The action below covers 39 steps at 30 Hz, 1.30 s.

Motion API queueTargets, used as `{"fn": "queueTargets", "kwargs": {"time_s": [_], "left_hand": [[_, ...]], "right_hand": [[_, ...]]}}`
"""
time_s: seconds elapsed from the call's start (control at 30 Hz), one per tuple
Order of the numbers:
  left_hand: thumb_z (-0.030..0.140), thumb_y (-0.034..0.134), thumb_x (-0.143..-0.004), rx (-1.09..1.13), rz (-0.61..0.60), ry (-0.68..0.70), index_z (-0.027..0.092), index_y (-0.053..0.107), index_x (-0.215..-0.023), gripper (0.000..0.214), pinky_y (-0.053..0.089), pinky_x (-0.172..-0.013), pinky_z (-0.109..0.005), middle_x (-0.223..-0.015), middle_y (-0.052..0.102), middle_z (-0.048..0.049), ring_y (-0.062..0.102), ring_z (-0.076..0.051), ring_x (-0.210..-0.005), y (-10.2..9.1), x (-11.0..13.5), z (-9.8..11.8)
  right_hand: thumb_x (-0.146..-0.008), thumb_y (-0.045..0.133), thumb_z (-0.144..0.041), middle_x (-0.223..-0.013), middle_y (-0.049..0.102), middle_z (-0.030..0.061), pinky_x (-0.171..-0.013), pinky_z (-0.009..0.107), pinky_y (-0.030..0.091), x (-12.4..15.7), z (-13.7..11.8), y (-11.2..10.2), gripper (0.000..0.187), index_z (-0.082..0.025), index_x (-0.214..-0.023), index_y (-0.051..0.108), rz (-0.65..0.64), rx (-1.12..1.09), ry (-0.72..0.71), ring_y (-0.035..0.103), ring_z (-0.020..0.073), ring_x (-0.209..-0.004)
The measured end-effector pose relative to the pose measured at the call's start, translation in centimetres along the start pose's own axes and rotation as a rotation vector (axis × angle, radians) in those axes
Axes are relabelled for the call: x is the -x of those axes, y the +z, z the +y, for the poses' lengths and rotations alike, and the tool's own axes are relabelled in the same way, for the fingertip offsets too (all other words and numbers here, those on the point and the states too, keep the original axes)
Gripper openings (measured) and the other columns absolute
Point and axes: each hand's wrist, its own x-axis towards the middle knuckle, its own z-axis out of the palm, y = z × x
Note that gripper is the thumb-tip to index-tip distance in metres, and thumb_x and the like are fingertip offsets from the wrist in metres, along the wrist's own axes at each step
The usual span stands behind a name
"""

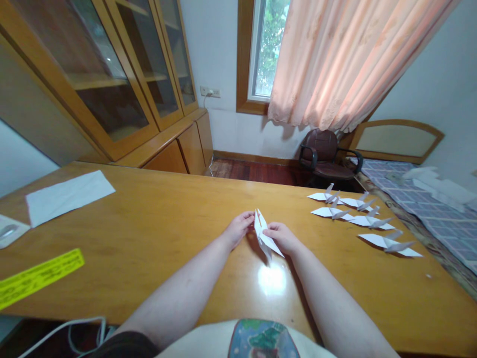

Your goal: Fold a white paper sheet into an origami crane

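Between my hands, just above the desk, is a white folded paper crane (265, 240) with narrow points at its far end. My right hand (282, 236) pinches its right side, thumb on top of the paper. My left hand (240, 227) is at its left edge with the fingers curled against the paper; part of the fingertips is hidden behind it. Off to the right stand several finished paper cranes (389, 243) with spread wings, grouped near the desk's right edge.
A white paper sheet (70, 196) lies at the desk's left, near a yellow printed strip (40, 278) and a white item (11, 231) at the edge. Beyond the wooden desk (167, 209) stand a glass-door cabinet (112, 69), an armchair (328, 151) and a bed (421, 199).
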Motion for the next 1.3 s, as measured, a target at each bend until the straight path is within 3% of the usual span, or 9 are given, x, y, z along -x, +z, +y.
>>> {"fn": "queueTargets", "kwargs": {"time_s": [0.33, 0.53, 0.97, 1.17, 1.3], "left_hand": [[0.027, 0.078, -0.063, 0.112, -0.080, -0.053, 0.015, 0.064, -0.087, 0.030, 0.044, -0.071, -0.024, -0.079, 0.064, -0.0014, 0.059, -0.012, -0.071, -0.2, 0.3, -0.1], [0.025, 0.077, -0.065, 0.173, -0.134, -0.123, 0.016, 0.062, -0.084, 0.026, 0.044, -0.072, -0.026, -0.076, 0.063, -0.0011, 0.059, -0.012, -0.069, -0.2, 0.6, 0.4], [0.026, 0.076, -0.064, 0.185, -0.247, -0.233, 0.017, 0.059, -0.083, 0.026, 0.044, -0.070, -0.029, -0.076, 0.060, -0.0024, 0.057, -0.014, -0.069, -0.3, 1.0, 0.8], [0.015, 0.072, -0.059, 0.102, -0.160, -0.092, 0.016, 0.057, -0.076, 0.022, 0.042, -0.066, -0.025, -0.074, 0.060, -0.0002, 0.057, -0.012, -0.067, -0.2, 0.6, 0.7], [0.018, 0.072, -0.058, -0.048, -0.052, 0.031, 0.016, 0.056, -0.072, 0.021, 0.042, -0.067, -0.024, -0.071, 0.059, 0.0014, 0.055, -0.012, -0.066, -0.4, 0.3, 0.7]], "right_hand": [[-0.052, 0.080, -0.043, -0.059, 0.062, -0.0010, -0.054, 0.024, 0.037, 0.4, -0.6, 0.3, 0.037, -0.014, -0.067, 0.062, -0.005, 0.004, 0.011, 0.051, 0.0112, -0.051], [-0.051, 0.080, -0.043, -0.060, 0.064, 0.0004, -0.053, 0.024, 0.038, 0.9, -1.1, 0.6, 0.038, -0.014, -0.067, 0.063, -0.080, -0.041, 0.045, 0.054, 0.0119, -0.051], [-0.050, 0.079, -0.043, -0.058, 0.063, -0.0004, -0.052, 0.024, 0.037, 1.2, -1.5, 0.8, 0.037, -0.014, -0.065, 0.063, -0.120, -0.017, 0.063, 0.053, 0.0116, -0.050], [-0.054, 0.078, -0.042, -0.059, 0.063, -0.0001, -0.052, 0.024, 0.038, 1.0, -1.2, 0.7, 0.035, -0.014, -0.067, 0.063, -0.098, 0.009, 0.040, 0.054, 0.0122, -0.050], [-0.053, 0.078, -0.043, -0.060, 0.064, -0.0002, -0.053, 0.024, 0.038, 0.8, -1.0, 0.6, 0.035, -0.015, -0.067, 0.062, -0.005, 0.051, 0.010, 0.054, 0.0125, -0.051]]}}
